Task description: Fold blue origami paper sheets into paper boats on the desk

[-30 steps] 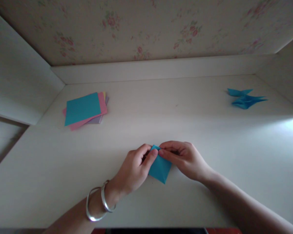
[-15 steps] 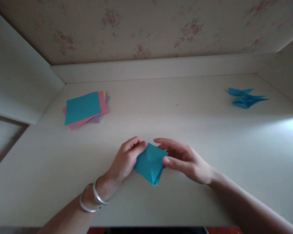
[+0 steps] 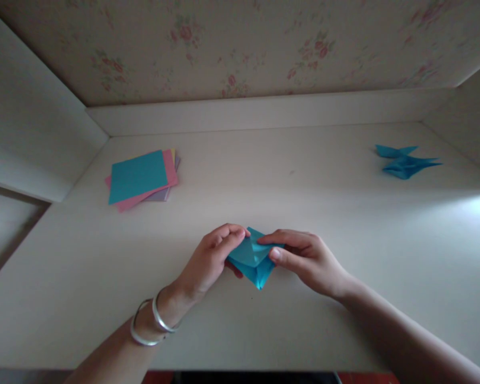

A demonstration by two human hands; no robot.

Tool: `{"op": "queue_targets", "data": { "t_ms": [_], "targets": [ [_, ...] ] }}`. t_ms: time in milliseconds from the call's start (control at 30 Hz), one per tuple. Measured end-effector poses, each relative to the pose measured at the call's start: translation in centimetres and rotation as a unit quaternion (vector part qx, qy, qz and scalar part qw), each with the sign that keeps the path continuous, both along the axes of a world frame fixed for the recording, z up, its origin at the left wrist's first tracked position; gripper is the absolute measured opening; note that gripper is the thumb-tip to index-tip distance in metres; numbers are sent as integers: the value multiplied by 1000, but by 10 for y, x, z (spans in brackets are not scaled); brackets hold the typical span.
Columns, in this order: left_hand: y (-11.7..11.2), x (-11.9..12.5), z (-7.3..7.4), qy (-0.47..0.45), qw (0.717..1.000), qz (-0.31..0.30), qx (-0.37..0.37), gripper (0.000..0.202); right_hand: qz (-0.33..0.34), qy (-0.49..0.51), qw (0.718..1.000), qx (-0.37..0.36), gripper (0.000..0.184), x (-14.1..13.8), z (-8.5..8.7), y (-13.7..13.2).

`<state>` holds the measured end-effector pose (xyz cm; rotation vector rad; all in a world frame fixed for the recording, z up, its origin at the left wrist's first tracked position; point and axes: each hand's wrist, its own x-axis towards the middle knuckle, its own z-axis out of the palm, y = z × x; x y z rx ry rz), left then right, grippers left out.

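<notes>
A piece of blue origami paper (image 3: 246,256), folded in layers, is held between both hands over the front middle of the table. Its top flap is lifted, and the lower layers spread to a point toward me. My left hand (image 3: 216,253) grips the left edge, thumb on top and fingers partly hidden beneath. On the right edge, my right hand (image 3: 304,258) pinches the paper with the thumb, while its index finger lies across the upper face. Two silver bangles (image 3: 160,322) circle my left wrist.
At the back left lies a stack of coloured paper sheets (image 3: 138,176), blue on top of pink, purple and yellow. Folded blue paper pieces (image 3: 406,166) rest at the back right. The white table (image 3: 288,330) meets side panels and a low ledge (image 3: 260,114) below floral wallpaper.
My right hand has closed further onto the paper, its index finger now on the upper face. The paper has tilted and its top flap has risen from the lower layers.
</notes>
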<state>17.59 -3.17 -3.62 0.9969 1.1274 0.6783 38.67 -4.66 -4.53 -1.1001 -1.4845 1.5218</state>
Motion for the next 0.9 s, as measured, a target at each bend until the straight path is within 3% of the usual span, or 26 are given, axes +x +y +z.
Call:
{"op": "queue_targets", "data": {
  "t_ms": [167,267,333,600,900],
  "targets": [
    [0,-8,2,-70,990,-120,-13,57,-48,-40,995,-80,51,3,4,1],
    [1,-10,0,-84,985,-152,1,52,-85,-50,990,-96,58,4,4,2],
    [3,-9,-1,-66,987,-146,-4,44,-93,-55,989,-101,61,4,4,2],
    [3,-4,0,-44,995,-77,-50,47,-98,-78,988,-90,65,3,6,2],
    [3,-5,-5,-14,998,-55,-26,46,-23,63,994,-84,48,6,0,1]
  ]
}}
